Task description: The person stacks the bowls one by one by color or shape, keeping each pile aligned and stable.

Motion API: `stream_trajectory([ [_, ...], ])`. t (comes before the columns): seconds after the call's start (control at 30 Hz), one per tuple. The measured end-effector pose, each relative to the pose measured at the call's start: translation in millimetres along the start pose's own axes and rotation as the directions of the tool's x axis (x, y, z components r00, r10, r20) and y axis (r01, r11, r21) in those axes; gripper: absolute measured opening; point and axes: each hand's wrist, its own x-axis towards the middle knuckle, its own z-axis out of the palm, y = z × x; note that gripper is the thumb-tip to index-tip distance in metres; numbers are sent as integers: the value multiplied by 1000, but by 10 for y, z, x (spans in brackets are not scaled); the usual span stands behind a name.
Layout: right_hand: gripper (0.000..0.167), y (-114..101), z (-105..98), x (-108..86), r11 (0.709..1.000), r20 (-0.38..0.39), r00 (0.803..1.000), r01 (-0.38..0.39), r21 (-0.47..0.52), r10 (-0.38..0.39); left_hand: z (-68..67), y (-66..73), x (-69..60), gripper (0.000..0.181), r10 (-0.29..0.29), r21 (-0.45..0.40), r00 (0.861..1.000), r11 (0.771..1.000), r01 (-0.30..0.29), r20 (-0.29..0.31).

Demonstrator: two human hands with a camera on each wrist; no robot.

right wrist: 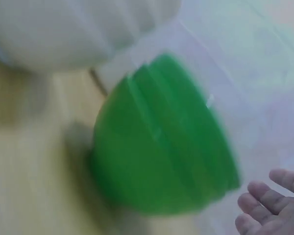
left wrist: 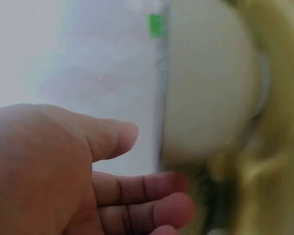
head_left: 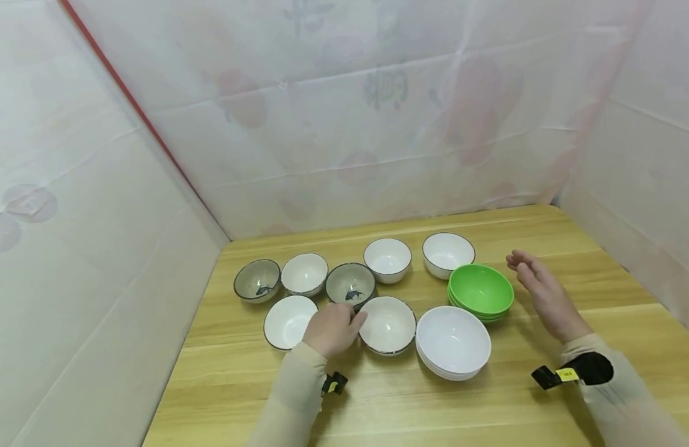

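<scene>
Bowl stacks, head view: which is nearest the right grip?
The green stack, just left of the right grip; nothing else on the table is green. The white stack beside it sits closer to the camera, farther from that grip.

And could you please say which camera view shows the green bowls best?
The head view: the green bowls appear sharp, interior visible. The right wrist shows their outer sides closer but blurred; the left wrist, only a green patch, possibly them.

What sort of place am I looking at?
Perhaps a makeshift recording booth: pale printed sheeting encloses a wood-grain table on three sides, and green bowls stand stacked on it.
</scene>
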Motion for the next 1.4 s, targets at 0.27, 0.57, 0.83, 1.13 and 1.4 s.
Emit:
stream_trajectory([
  [0.27,50,-574,277,88,974,100,991,112,-196,-94,-398,-375,-49,28,-114,-105,976,990,96,-184],
  [0.57,59,-977,587,143,902,347,934,217,-373,-81,-571,-834,-120,44,-240,-104,934,970,220,-265],
  [0.83,85,-1311,913,188,791,504,859,368,-488,-88,-499,-1008,-117,51,-295,-91,931,955,282,-217],
  [1.13,101,-1378,1367,218,680,610,792,445,-583,4,-402,-942,-56,52,-271,-38,946,962,269,-175],
  [1.4,116,-1342,1586,245,623,671,732,474,-622,112,-320,-916,-36,57,-264,-32,960,964,262,-93],
])
